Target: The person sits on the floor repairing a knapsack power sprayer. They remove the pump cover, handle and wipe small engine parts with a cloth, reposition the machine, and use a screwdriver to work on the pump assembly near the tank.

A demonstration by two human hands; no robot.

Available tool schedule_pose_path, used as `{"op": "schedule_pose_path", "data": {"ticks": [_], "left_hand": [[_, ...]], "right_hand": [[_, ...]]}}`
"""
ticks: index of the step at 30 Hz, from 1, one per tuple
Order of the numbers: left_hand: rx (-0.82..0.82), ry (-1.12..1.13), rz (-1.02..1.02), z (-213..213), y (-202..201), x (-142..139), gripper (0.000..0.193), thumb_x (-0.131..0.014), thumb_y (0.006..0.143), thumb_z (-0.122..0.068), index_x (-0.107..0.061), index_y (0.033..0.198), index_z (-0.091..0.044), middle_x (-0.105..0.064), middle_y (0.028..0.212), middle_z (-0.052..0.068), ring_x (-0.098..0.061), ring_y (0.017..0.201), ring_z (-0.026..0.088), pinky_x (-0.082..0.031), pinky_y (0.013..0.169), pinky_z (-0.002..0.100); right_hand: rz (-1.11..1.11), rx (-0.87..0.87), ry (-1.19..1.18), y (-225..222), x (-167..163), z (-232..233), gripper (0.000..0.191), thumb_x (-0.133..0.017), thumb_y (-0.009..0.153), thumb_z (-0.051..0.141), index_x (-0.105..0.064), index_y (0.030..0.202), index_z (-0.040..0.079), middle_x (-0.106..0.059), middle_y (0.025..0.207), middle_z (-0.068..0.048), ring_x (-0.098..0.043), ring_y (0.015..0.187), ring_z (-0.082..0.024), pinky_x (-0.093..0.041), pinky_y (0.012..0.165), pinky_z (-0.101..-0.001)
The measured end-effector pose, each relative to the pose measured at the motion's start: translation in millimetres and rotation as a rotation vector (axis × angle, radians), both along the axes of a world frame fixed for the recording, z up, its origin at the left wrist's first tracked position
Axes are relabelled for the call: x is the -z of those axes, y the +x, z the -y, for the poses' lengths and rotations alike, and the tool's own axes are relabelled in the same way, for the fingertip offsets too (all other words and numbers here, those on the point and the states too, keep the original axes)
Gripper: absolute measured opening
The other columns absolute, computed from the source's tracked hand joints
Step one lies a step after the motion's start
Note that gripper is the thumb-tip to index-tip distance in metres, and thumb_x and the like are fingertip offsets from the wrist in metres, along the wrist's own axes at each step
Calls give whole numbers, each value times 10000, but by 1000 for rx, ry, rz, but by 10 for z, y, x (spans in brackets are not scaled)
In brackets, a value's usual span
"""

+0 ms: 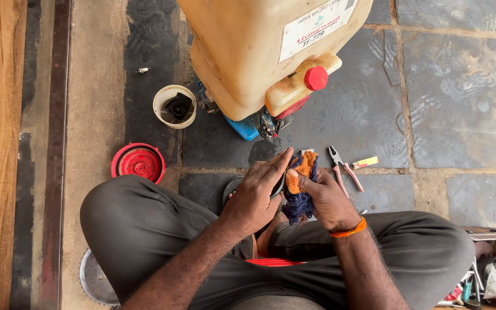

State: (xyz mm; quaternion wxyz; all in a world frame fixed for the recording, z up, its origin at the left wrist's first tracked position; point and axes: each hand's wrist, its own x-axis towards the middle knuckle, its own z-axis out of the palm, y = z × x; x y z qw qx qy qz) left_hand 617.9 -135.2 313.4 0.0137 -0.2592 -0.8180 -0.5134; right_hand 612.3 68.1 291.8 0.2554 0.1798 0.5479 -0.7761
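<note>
Held above the lap, the dark round part (pixel 233 189) is gripped at its rim by the left hand (pixel 256 195) and appears rigid, while the right hand (pixel 325 198) clasps the soft, light orange-and-blue rag (pixel 301 182) against it.

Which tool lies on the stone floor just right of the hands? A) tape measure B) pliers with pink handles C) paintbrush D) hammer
B: pliers with pink handles lie on the floor beside the right hand, which grips an orange and blue rag; the left hand holds a dark round part.
</note>
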Motion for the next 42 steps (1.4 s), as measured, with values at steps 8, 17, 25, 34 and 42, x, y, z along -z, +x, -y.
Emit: {"op": "schedule_pose_path", "data": {"ticks": [8,17,25,34,42], "left_hand": [[-22,32,-91,-38,-45,-28,913,-722,801,72,-319,1609,-62,-504,1562,162,-540,1344,355,-463,1150,448],[-27,12,-46,-143,18,39,945,-639,746,95,-308,1617,-64,-522,1554,159,-551,1320,362,-478,1131,458],[-2,118,-5,-153,54,33,864,-665,837,60,-324,1618,-79,-547,1525,162,-560,1319,352,-464,1143,458],[-37,98,23,-170,37,39,792,-671,881,5,-366,1605,-92,-579,1481,159,-570,1331,329,-468,1145,440],[-19,93,62,-102,63,169,763,-637,868,35,-399,1585,-73,-583,1498,178,-563,1349,348,-470,1141,442]], "right_hand": [[-202,60,234,33,51,-24,276,-631,1018,229,-688,1098,-30,-695,857,-50,-627,651,-111,-496,533,-285],[-231,24,180,114,-10,32,290,-584,1040,297,-675,1124,36,-669,870,50,-584,742,-27,-485,631,-230],[-586,-35,454,93,274,-185,245,-591,1043,198,-687,1071,-26,-671,889,-18,-575,772,-80,-485,632,-269],[-479,-104,263,156,-120,2,331,-571,1049,297,-604,1261,45,-657,1065,41,-586,948,-17,-526,804,-208],[-638,-377,565,107,-93,-127,207,-657,984,196,-642,1087,17,-685,855,-29,-631,731,-158,-540,647,-353]]}}
